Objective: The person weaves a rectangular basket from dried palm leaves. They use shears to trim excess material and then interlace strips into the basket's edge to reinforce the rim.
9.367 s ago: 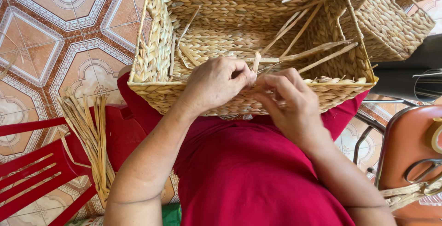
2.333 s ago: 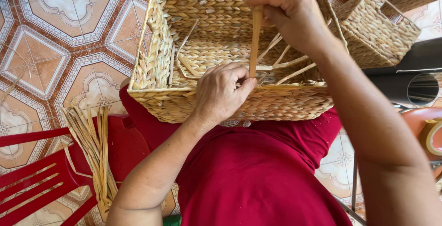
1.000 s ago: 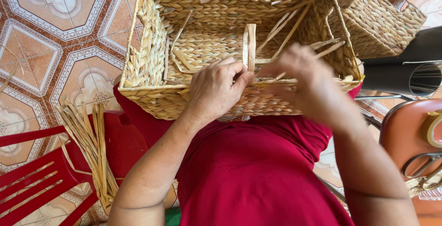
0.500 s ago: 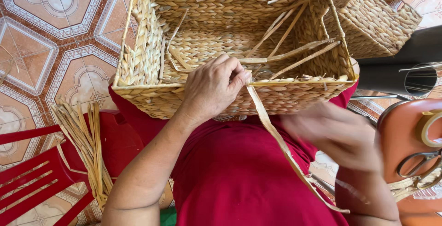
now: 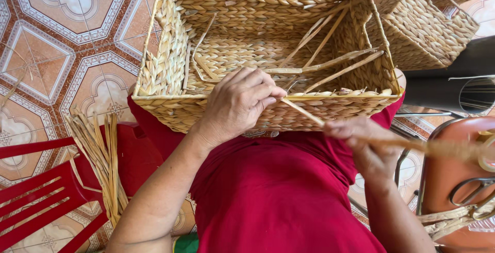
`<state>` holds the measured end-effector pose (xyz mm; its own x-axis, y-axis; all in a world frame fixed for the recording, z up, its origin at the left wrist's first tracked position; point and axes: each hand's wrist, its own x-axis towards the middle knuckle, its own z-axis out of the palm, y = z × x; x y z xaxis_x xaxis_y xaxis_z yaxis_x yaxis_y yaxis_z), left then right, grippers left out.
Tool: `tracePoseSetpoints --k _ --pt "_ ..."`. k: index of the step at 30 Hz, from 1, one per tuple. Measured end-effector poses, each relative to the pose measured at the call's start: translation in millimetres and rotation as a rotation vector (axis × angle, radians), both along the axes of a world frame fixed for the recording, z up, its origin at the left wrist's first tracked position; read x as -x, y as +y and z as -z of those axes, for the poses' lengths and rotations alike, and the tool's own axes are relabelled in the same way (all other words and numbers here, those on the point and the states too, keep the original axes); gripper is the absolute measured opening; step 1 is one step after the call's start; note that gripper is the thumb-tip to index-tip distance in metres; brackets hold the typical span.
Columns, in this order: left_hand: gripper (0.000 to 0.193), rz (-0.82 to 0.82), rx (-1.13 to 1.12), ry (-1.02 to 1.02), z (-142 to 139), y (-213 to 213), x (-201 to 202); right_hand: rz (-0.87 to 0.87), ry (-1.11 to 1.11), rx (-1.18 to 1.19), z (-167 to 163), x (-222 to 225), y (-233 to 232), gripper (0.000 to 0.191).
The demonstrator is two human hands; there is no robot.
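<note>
Straw strand (image 5: 304, 113), pinched by both hands, now stretches farther right from the basket (image 5: 170, 62) rim.

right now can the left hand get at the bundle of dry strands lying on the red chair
Probably yes. The left hand rests on the basket's near rim, and the bundle of dry strands lies lower on that same side with nothing between. It would first have to leave the rim.

Left hand (image 5: 240, 103) pins basket (image 5: 206, 114) rim; right hand (image 5: 368, 147) pulls strand (image 5: 304, 113)
</note>
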<state>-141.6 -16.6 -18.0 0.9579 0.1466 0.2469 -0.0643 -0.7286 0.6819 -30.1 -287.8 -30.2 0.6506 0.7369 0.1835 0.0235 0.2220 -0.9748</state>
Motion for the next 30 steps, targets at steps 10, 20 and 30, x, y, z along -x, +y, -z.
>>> tracePoseSetpoints --k 10,20,30 --pt "0.032 -0.042 -0.014 0.207 2.5 -3.8 -8.3 0.053 -0.697 0.256 -41.8 -35.9 103.4 0.009" --pt "0.019 -0.12 0.226 0.441 -9.1 1.4 -23.4 -0.167 -0.927 0.234 -19.0 -129.6 165.7 0.013" --pt "0.016 -0.141 0.259 0.34 -11.5 -1.1 -22.7 -0.038 -0.27 0.53 -41.5 -108.8 126.8 0.019"
